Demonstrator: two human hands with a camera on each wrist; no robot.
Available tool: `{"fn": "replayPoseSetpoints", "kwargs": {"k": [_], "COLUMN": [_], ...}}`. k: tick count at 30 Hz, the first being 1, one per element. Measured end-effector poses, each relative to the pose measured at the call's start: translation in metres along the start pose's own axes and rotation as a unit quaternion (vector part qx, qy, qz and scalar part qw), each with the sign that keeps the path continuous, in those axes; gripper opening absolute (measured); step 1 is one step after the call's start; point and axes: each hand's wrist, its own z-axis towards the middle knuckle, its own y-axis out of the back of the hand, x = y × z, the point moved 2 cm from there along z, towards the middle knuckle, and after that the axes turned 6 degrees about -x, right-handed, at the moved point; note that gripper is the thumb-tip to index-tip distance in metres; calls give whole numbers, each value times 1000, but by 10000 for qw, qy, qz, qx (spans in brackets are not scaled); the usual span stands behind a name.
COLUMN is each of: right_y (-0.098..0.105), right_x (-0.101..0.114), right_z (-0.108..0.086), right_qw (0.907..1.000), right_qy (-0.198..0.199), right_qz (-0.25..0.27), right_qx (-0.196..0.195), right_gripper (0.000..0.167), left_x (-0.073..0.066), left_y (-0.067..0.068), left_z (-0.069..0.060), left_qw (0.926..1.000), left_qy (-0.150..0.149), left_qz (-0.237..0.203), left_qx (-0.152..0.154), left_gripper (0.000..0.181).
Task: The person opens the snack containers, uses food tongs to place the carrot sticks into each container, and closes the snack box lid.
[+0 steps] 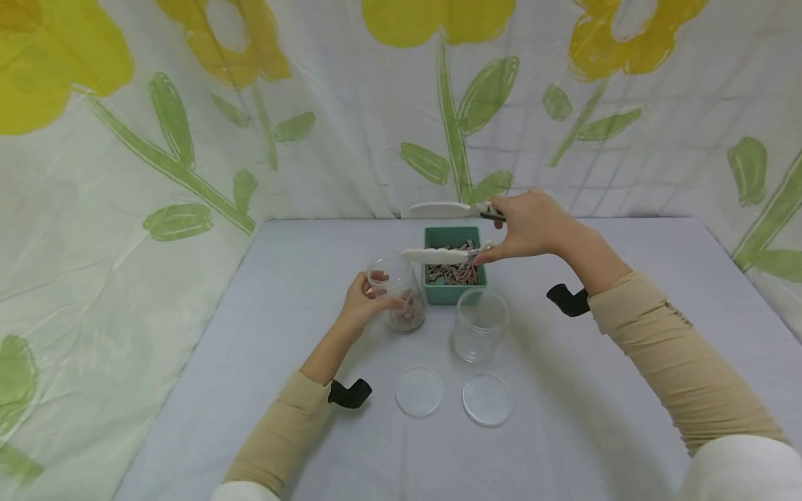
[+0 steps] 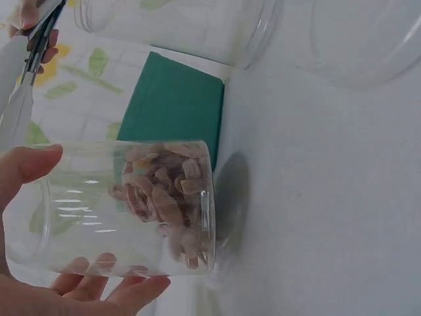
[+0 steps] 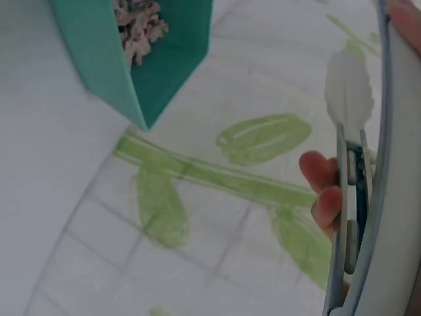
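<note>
My left hand grips a clear plastic jar, tilted slightly, with its fingers and thumb around the sides. Brownish curled strips lie in the bottom of that jar. My right hand holds white-tipped tongs by their arms, which are spread wide with nothing between them. The tongs hover over a green box holding more brownish strips. One tong tip is close to the jar's mouth; whether they touch I cannot tell.
A second clear jar stands in front of the green box. Two round clear lids lie side by side nearer to me on the white-covered table. Behind the table hangs a flower-patterned curtain.
</note>
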Motion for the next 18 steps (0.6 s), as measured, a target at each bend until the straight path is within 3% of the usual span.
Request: {"fn": "replayPoseSetpoints", "kwargs": {"k": [3, 6, 12, 18], "right_y": [-1, -9, -38, -61], "right_x": [-11, -19, -12, -2], "right_z": [5, 10, 25, 40], "right_qw": [9973, 9928, 9834, 9768], "right_qy": [-600, -747, -521, -224], "right_qz": [-63, -280, -831, -1480], "right_qx": [416, 891, 1526, 1532], "right_gripper": [93, 104, 108, 101], "left_x": [6, 7, 7, 8], "left_y": [1, -1, -7, -6], "left_z": [-1, -1, 0, -1], "left_qw": [9998, 9996, 9996, 9996], "left_qy": [43, -156, -155, -150], "left_qz": [-198, -165, -148, -143], "left_qx": [92, 189, 192, 216], "left_gripper": [58, 63, 65, 62]}}
